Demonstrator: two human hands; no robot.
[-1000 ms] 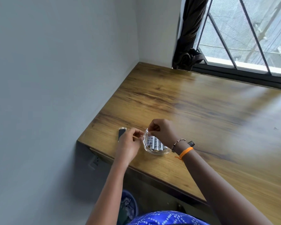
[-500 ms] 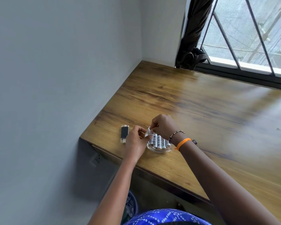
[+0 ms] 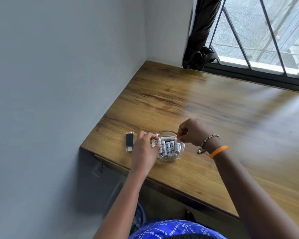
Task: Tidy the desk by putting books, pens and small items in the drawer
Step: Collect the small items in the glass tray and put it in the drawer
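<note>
One desk [image 3: 188, 104], wooden. Glass dish [image 3: 169, 156] near its front edge holds batteries [image 3: 168, 149]. Both hands, left [image 3: 145, 149] and right [image 3: 191, 131], pinch one battery [image 3: 168, 138] crosswise above them. USB stick [image 3: 129, 141] just left.

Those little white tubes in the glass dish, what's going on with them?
Those are batteries, lying side by side in a clear glass dish near the front edge of a wooden desk. A person is working on them with both hands: the left hand and the right hand each pinch one end of a battery lying crosswise over the others. A black USB stick rests on the desk just left of the dish, untouched. No drawer is in view.
</note>
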